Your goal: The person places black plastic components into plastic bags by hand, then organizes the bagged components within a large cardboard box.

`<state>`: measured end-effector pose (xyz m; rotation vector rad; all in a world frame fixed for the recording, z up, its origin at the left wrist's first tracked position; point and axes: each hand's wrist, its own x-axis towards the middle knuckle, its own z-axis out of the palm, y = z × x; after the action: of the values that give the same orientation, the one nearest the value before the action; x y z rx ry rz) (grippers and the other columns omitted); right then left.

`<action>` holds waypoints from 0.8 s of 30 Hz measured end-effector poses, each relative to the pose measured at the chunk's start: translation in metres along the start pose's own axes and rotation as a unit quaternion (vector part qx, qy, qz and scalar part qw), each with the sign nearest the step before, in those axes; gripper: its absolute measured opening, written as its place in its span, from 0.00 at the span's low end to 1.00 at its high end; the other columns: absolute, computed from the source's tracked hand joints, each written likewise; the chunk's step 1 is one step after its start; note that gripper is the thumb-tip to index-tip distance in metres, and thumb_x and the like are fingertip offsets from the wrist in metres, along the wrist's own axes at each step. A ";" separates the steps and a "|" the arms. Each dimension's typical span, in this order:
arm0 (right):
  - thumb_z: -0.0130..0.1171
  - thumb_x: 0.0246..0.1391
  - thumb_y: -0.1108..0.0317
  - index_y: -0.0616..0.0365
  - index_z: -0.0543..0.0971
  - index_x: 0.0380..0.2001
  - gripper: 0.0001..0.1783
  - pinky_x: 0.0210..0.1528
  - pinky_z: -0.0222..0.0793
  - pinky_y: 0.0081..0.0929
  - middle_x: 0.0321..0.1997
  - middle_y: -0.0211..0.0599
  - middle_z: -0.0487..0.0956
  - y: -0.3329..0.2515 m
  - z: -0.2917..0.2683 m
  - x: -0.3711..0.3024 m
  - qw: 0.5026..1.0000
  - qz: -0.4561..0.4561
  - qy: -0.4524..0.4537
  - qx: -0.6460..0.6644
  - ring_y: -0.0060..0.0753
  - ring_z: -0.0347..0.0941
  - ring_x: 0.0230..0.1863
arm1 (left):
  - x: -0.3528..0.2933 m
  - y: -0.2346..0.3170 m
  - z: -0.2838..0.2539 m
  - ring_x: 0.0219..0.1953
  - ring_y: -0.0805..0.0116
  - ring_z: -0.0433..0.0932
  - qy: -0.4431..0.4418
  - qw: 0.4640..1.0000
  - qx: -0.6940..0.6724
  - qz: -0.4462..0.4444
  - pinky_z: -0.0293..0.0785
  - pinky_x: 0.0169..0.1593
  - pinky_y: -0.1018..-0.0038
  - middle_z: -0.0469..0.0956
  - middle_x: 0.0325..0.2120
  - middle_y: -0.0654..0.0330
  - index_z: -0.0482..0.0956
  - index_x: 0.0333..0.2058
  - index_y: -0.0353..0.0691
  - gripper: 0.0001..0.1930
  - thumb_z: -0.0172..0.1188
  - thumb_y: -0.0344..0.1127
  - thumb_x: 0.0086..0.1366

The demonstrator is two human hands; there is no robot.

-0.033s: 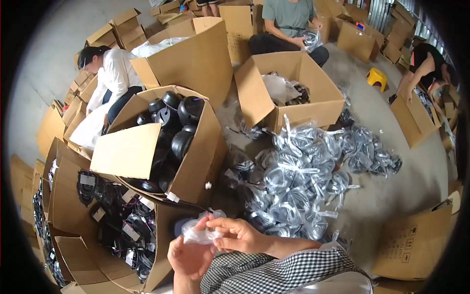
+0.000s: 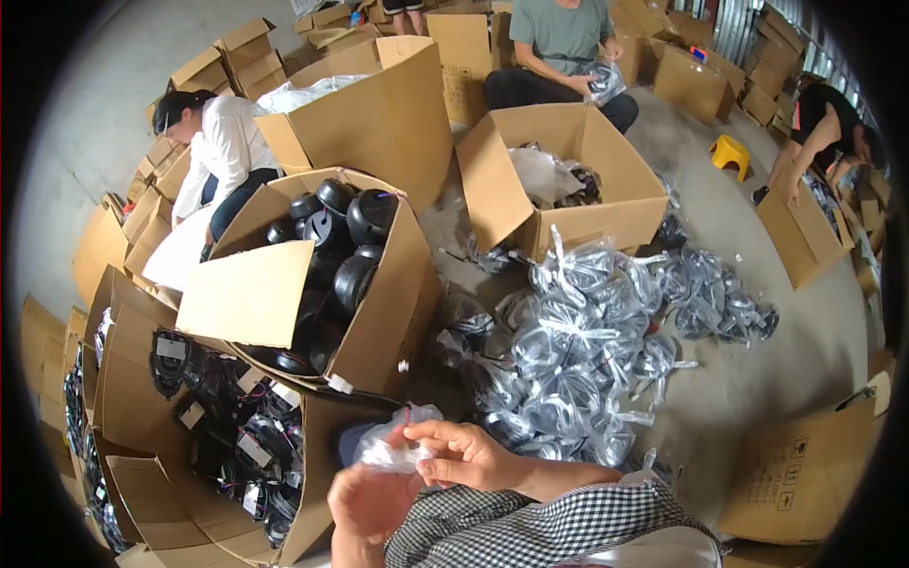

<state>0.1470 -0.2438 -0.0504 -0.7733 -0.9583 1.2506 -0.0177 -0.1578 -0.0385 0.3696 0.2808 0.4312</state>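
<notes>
A crumpled clear plastic bag is between my two hands, low in the middle of the view. My right hand pinches it between thumb and fingers from the right. My left hand is cupped under its near left side, with the fingertips partly hidden by the film. Just left of my hands stands an open carton of black moulded parts with wires and white labels. Beyond it, another carton holds round black housings. A dark cable with a white connector hangs at its near edge.
Black parts in knotted clear bags lie heaped on the floor ahead, right of my hands. Behind them stands an open carton. A yellow stool and a closer carton are at right. Several people work around.
The bag and my fingers have shifted very slightly. The whole view has moved a little; my hands remain on the bag.
</notes>
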 end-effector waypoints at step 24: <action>0.55 0.57 0.69 0.58 0.64 0.59 0.26 0.17 0.53 0.13 0.25 0.31 0.77 -0.049 -0.156 -0.043 0.866 0.034 0.460 -0.192 0.12 0.58 0.16 | -0.182 -0.001 -0.170 0.42 0.64 0.75 0.501 0.665 0.522 0.183 0.78 0.41 0.71 0.75 0.45 0.52 0.74 0.49 0.33 0.19 0.60 0.37 0.63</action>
<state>0.3068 -0.2899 -0.0784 -1.5444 -0.3691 0.5873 -0.2339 -0.1921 -0.1573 1.3379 1.6111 0.8326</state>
